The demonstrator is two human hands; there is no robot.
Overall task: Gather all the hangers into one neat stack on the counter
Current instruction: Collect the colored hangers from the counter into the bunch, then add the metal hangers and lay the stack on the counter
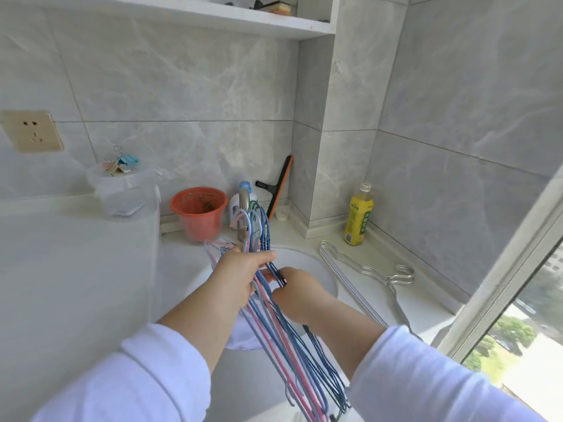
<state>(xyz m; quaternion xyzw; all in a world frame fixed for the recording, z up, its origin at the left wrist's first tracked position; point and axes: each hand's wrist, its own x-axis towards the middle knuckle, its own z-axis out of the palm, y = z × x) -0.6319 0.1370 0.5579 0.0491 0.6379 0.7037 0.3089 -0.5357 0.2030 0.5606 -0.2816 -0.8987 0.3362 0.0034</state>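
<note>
We're scanning for anything readable and there's little on offer. The yellow bottle (357,217) at the desk's back right corner carries a green label with white characters running down it, but they're too blurred for us to make out. We see a small printed packet (124,208) under the clear container; its print is illegible too.

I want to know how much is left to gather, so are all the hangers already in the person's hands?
No, silver metal hangers lie on the counter by the window, apart from the coloured bundle in the hands.
</note>
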